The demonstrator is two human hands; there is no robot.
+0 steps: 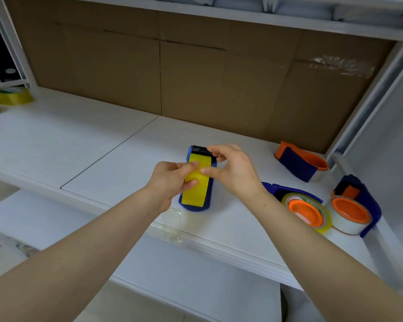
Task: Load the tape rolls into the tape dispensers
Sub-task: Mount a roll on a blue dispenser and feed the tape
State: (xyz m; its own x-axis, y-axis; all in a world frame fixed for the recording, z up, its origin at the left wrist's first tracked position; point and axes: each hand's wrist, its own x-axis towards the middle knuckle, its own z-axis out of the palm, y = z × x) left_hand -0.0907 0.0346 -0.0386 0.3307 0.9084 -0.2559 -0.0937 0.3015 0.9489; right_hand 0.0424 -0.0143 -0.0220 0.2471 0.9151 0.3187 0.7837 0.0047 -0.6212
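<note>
Left hand [170, 182], right hand [233, 170] partly hide tape roll [196, 194].

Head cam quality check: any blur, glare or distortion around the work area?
Head view: light soft and even, shadows faint; blue dispenser at centre fairly sharp; yellow roll at far left edge smeared; glare on clear tape stuck to cardboard; fisheye bows the shelf edge and tilts the right upright.

glossy yellow tape roll [197, 182], matt white shelf [56, 140], brown cardboard backing [149, 66]
</note>
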